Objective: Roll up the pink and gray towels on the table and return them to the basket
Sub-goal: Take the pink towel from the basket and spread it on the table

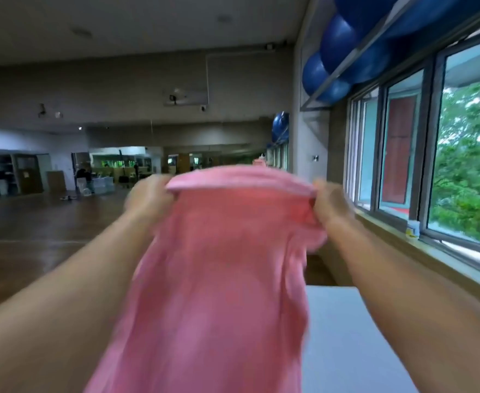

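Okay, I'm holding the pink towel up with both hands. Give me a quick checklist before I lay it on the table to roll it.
1. Grip of the left hand on a top corner of the pink towel: ok.
2. Grip of the right hand on the other top corner: ok.
3. Towel hanging smooth: not ok, the top edge folds over and the cloth bunches by the right hand.
4. Bare table below: ok.
5. Gray towel's place: cannot tell, out of view.
6. Basket's place: cannot tell, out of view.

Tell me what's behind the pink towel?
A bit of table peeks out beside the pink towel, gripped by the left hand and right hand. Anything straight behind is covered.
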A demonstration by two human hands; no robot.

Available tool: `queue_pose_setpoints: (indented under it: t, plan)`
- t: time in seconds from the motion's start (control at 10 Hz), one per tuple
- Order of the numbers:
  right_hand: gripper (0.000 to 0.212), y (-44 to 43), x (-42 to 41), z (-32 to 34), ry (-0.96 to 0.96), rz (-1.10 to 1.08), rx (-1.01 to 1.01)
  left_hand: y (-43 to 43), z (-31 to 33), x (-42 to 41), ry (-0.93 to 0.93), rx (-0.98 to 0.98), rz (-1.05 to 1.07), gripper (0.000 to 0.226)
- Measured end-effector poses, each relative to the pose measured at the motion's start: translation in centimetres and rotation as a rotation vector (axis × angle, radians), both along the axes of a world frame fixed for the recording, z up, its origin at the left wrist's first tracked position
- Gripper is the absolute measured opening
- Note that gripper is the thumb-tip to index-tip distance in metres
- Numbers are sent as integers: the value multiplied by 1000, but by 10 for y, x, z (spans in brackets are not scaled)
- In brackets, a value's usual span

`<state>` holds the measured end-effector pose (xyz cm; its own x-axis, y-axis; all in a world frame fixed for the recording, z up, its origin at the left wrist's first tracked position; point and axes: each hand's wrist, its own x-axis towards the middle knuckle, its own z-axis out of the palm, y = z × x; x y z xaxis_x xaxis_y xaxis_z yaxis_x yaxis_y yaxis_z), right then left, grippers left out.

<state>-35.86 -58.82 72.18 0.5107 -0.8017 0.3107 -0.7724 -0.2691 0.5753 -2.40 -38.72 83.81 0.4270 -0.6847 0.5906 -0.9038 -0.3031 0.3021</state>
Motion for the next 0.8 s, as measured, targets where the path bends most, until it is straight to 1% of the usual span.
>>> queue_pose_setpoints:
  t: [0.1,0.2,0.3,0.4,0.5,0.6,0.7,0.8]
  plan:
    - [51,-53,-41,111,-804,38,-68,-49,90,-71,-177,-271,34,12]
    - [34,-20,-122,283,-1180,94,-265,-80,141,-91,-340,-417,-30,15]
    - [22,-50,-189,283,-1085,-18,-490,-93,125,-90,-382,-410,-3,15]
    - [17,-95,-213,222,-1058,25,-435,-122,71,-115,-414,-293,24,10]
    - [21,-126,-239,172,-1085,18,-324,-146,16,-133,-377,-136,77,12]
    - [32,-159,-285,59,-1175,-61,-34,-165,-92,-151,-311,60,33,19]
    - [32,-165,-311,-15,-1073,-116,59,-169,-164,-166,-268,114,5,17]
    - [16,-153,-351,-98,-933,-173,201,-162,-258,-188,-177,227,14,29]
